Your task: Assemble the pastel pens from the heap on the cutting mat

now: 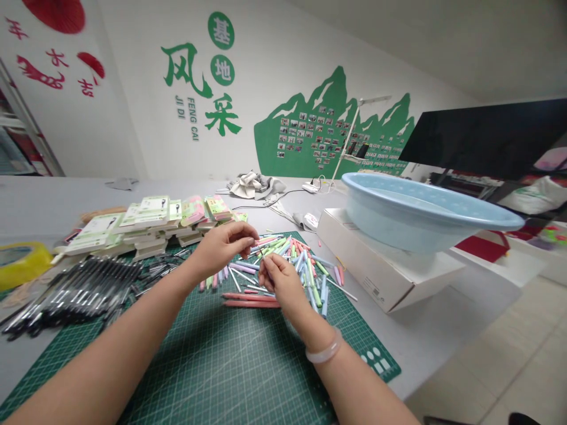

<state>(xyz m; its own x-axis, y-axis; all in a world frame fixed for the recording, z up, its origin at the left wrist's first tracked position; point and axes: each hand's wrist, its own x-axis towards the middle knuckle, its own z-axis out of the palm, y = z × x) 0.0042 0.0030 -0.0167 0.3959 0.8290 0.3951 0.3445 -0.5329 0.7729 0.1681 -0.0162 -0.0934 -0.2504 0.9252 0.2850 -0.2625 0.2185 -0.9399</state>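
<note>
Over the green cutting mat (212, 360), my left hand (225, 245) and my right hand (286, 286) come close together. The fingers of both are pinched. A thin dark piece shows at my right fingertips, too small to name; whatever my left fingertips hold is hidden. Behind and beneath my hands lies a loose pile of pastel pen parts (312, 274) in blue, green, pink and purple, mixed with thin white sticks. A few pink pens (250, 301) lie side by side just below my right hand. On my right wrist sits a pale bangle.
Black pens (84, 289) are heaped at left, beside a roll of yellow tape (22, 262). Small boxes (146, 218) are stacked behind them. A large blue basin (407, 212) rests on a white carton (376, 271) at right. Cloths (254, 186) and a cable lie further back.
</note>
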